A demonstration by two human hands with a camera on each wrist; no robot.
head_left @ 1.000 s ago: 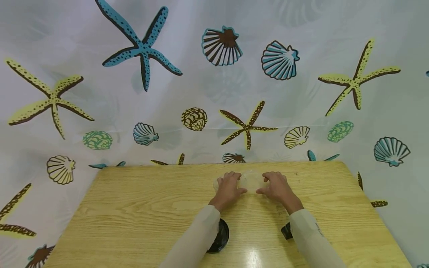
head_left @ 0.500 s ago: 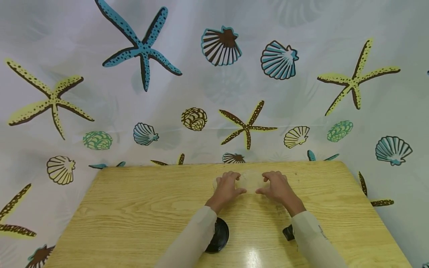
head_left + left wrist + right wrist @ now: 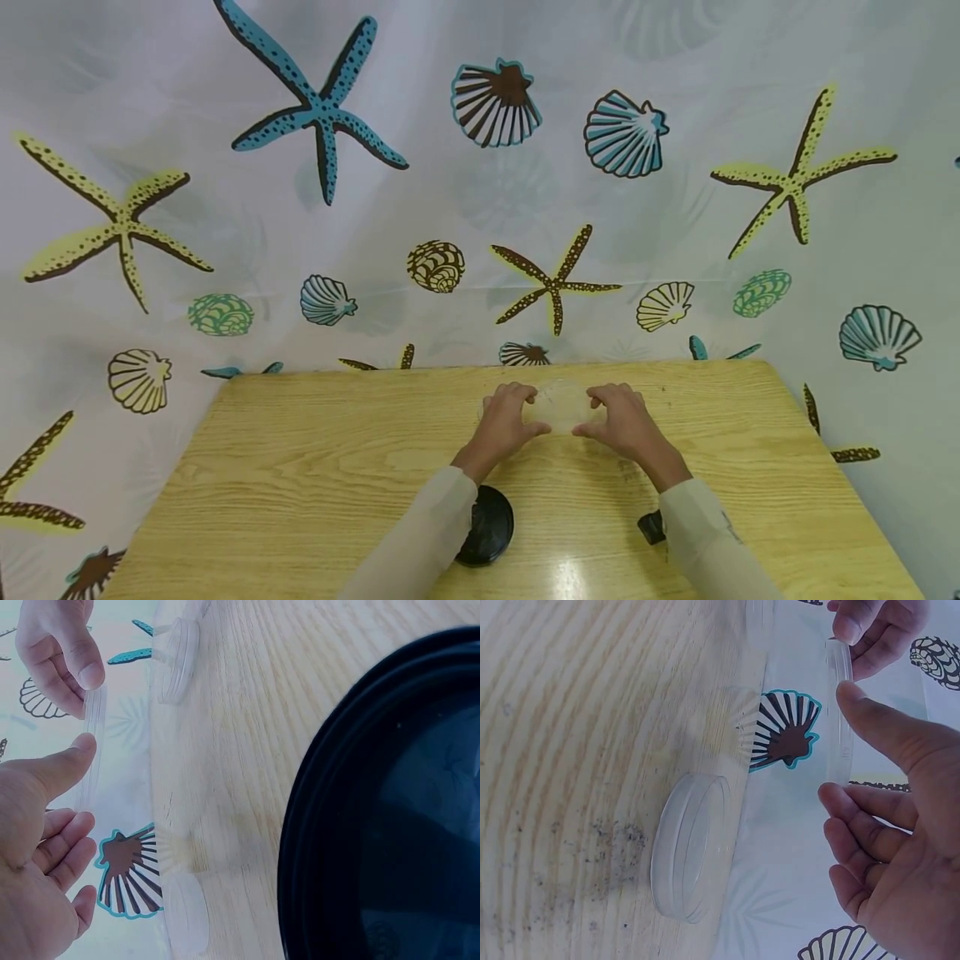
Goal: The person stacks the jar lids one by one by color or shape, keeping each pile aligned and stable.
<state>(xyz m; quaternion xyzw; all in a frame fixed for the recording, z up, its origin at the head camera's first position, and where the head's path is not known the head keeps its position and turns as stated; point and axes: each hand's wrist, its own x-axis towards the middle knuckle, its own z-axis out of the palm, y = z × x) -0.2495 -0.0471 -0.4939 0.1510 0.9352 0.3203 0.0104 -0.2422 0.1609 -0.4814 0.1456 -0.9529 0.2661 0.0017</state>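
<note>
Between my two hands is a clear, shallow round dish like a petri dish point(image 3: 562, 406), seen edge-on and level in the wrist views, above the tabletop. My left hand point(image 3: 504, 423) pinches its left edge with thumb and fingertips. On the opposite edge, my right hand point(image 3: 622, 422) grips it the same way. A second clear dish point(image 3: 690, 847) rests on the wood below my right hand. Another clear dish point(image 3: 186, 913) lies on the table in the left wrist view, and a further one point(image 3: 178, 661) shows near that view's top.
A glossy black round object with a raised rim point(image 3: 489, 529) lies beside my left sleeve. By the right sleeve sits a small black object point(image 3: 651, 527). Dark specks point(image 3: 615, 847) mark the wooden table point(image 3: 315, 467). A shell-and-starfish cloth point(image 3: 390, 200) hangs behind the far edge.
Both wrists and sleeves have swung slightly outward, the left more than the right, uncovering more of the black objects. The fingers stay at the dish in nearly the same place.
</note>
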